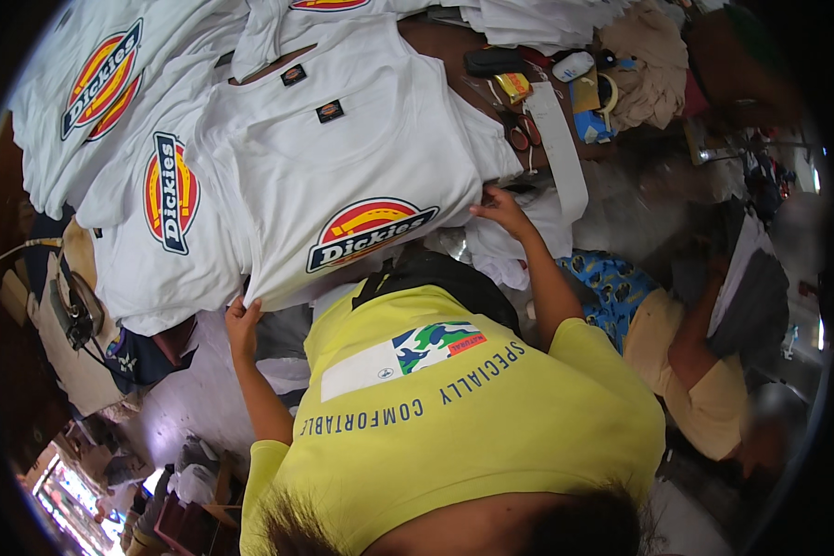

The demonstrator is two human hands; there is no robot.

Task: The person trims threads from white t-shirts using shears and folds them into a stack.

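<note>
A white sleeveless shirt (338, 176) with a red, yellow and dark blue printed emblem lies spread in front of me, its hem toward my body. My left hand (243, 324) is closed in a pinch on its near left corner and pulls the cloth into a fold. At the near right edge, my right hand (505, 211) grips the same shirt between thumb and fingers. Beneath and to the left are more white shirts (125, 250) with similar emblems, one turned sideways.
Orange-handled scissors (521, 135), a yellow packet (512, 87), a dark case (493, 62) and a tape roll (608, 93) lie at the far right, near beige cloth (649, 69). An iron (74, 310) stands at left. Another person (686, 352) sits at right.
</note>
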